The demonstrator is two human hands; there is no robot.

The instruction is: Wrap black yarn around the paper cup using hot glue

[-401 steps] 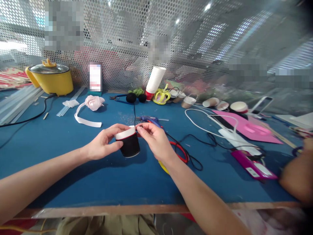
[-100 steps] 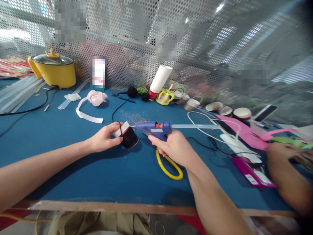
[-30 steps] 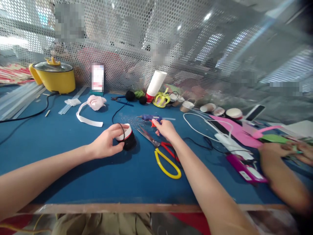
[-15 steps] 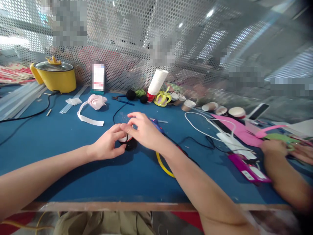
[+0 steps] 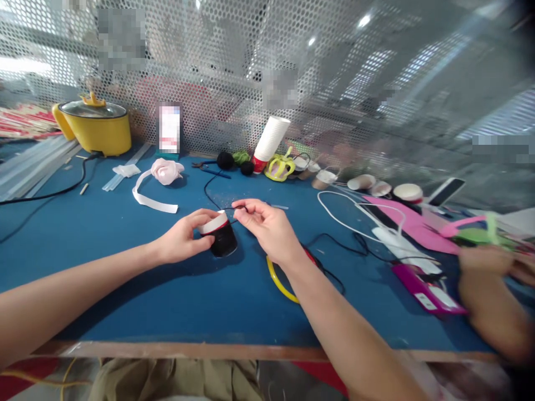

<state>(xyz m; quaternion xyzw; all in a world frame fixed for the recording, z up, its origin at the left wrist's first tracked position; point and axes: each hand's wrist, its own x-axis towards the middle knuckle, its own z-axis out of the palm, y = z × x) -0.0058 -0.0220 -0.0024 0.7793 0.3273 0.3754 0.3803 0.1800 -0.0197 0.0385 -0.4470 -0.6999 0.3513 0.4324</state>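
Note:
A paper cup (image 5: 224, 241), its lower part wrapped in black yarn and its upper band white, leans at a tilt on the blue table. My left hand (image 5: 186, 238) is closed round the cup's left side, with the thumb low on the black part. Pinched between the thumb and fingers of my right hand (image 5: 264, 225) is black yarn (image 5: 229, 209), just right of the rim. One strand of it runs back toward the black yarn balls (image 5: 225, 161). A yellow ring-shaped handle (image 5: 281, 283) lies partly under my right forearm.
At the back stand a yellow electric pot (image 5: 104, 131), a phone (image 5: 169, 129), stacked paper cups (image 5: 271, 139) and a yellow yarn basket (image 5: 279, 168). A white ribbon roll (image 5: 166, 171) lies left. Cables and a purple power strip (image 5: 426, 289) lie right, near another person's hands (image 5: 487, 260).
My right hand has drawn away from the cup to the right, with yarn in its fingers. The cup is now tilted and more exposed. The other person's hands have shifted slightly right.

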